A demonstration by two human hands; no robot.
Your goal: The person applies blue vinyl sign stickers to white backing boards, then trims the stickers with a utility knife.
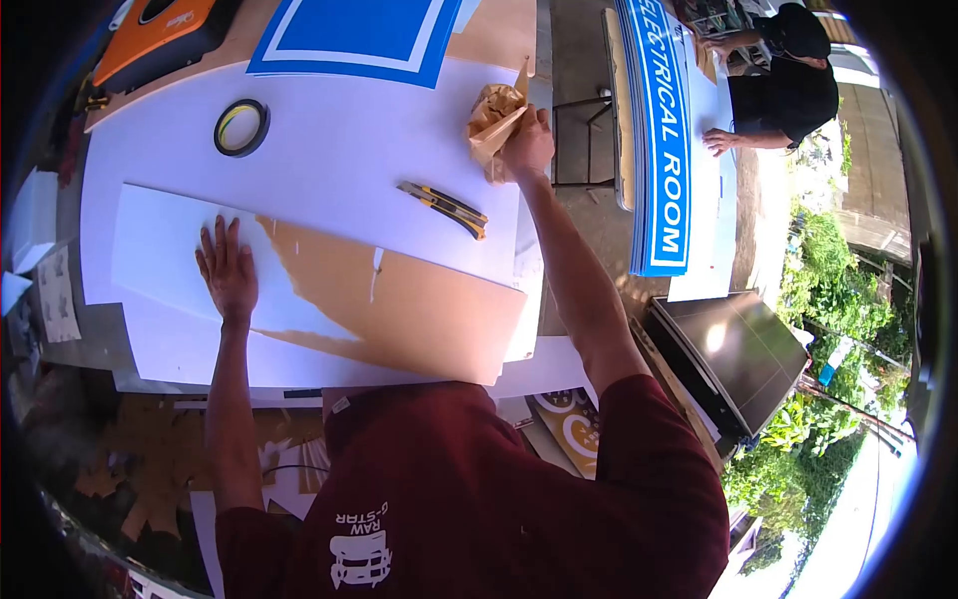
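One tape roll [220, 130], knife [444, 208] (yellow) near crumpled paper [492, 125]

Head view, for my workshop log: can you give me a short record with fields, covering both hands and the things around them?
left hand: open, flat on the white sheet
right hand: fingers shut on crumpled brown paper
brown board: bare where the white sheet ends
utility knife: lying untouched between the hands
tape roll: flat on the table
blue sign: reads ELECTRICAL ROOM
other person: in black, beyond the sign
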